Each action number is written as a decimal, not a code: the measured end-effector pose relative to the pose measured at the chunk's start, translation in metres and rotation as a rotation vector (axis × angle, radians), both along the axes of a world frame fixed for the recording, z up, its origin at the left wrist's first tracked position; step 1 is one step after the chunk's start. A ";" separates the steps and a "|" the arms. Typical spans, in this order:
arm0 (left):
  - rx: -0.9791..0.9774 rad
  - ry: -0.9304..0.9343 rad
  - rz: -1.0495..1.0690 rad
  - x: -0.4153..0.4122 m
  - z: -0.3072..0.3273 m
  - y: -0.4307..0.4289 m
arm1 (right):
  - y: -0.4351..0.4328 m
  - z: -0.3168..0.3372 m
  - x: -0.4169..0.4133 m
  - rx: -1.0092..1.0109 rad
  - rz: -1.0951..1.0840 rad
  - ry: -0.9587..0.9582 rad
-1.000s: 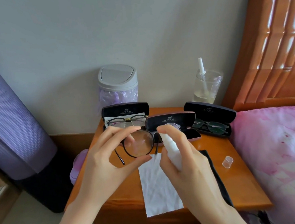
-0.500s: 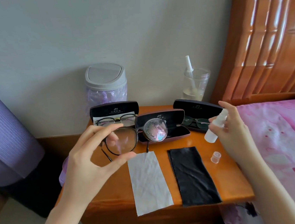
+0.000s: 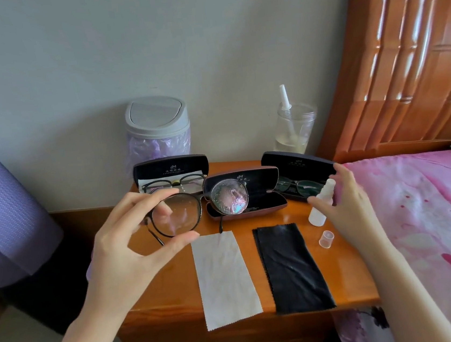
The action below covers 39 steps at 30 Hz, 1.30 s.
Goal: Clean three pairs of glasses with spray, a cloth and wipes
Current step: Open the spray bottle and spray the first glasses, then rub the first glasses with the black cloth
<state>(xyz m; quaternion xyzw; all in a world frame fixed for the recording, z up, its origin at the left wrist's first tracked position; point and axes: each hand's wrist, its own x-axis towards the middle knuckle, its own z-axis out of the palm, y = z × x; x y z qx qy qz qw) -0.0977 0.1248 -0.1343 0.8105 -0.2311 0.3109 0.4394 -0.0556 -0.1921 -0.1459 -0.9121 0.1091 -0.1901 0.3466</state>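
You are looking at:
- a grey swing-lid bin (image 3: 156,116), lined in purple, standing upper centre;
- a clear jar (image 3: 295,129), holding a white tube, standing to its right;
- a purple rolled mat (image 3: 3,201), filling the left edge;
- a wooden headboard (image 3: 407,51), rising upper right;
- a pink floral bedspread (image 3: 426,218), lying lower right.

Clearance over the nightstand (image 3: 170,289): front open to approach, rear blocked.

The left case (image 3: 170,168), middle case (image 3: 249,196) and right case (image 3: 296,164) stand open in a row across the rear, with a bin (image 3: 157,128) and a jar (image 3: 295,130) behind them. The front carries only a flat white wipe (image 3: 225,277) and black cloth (image 3: 291,267), with a bare strip between them. A cap (image 3: 326,239) stands just right of the cloth. The left hand (image 3: 124,255) holds glasses (image 3: 195,210) above the left front. The right hand (image 3: 346,202), gripping the spray bottle (image 3: 321,205), occupies the right edge beside the bed (image 3: 421,219).
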 end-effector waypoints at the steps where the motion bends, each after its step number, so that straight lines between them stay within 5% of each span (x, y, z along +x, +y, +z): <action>1: 0.005 0.009 0.013 0.001 0.000 0.001 | 0.001 0.003 -0.003 -0.059 -0.012 -0.094; 5: 0.003 -0.005 0.024 0.000 -0.002 0.001 | 0.020 0.016 -0.016 -0.248 0.169 -0.327; 10: -0.013 -0.018 0.016 -0.001 -0.002 0.002 | 0.048 0.003 -0.010 -0.397 0.433 0.152; 16: -0.032 -0.011 0.011 -0.003 -0.001 0.005 | 0.050 -0.014 0.006 -0.528 0.362 0.436; 30: -0.028 -0.021 0.003 -0.002 -0.004 0.005 | 0.044 -0.014 0.007 -0.524 0.469 0.349; 33: -0.030 -0.018 0.013 -0.002 -0.004 0.004 | 0.045 0.001 -0.003 -0.356 0.477 0.253; 39: -0.060 -0.014 0.021 -0.005 -0.004 -0.001 | 0.043 0.024 -0.016 0.290 0.396 0.140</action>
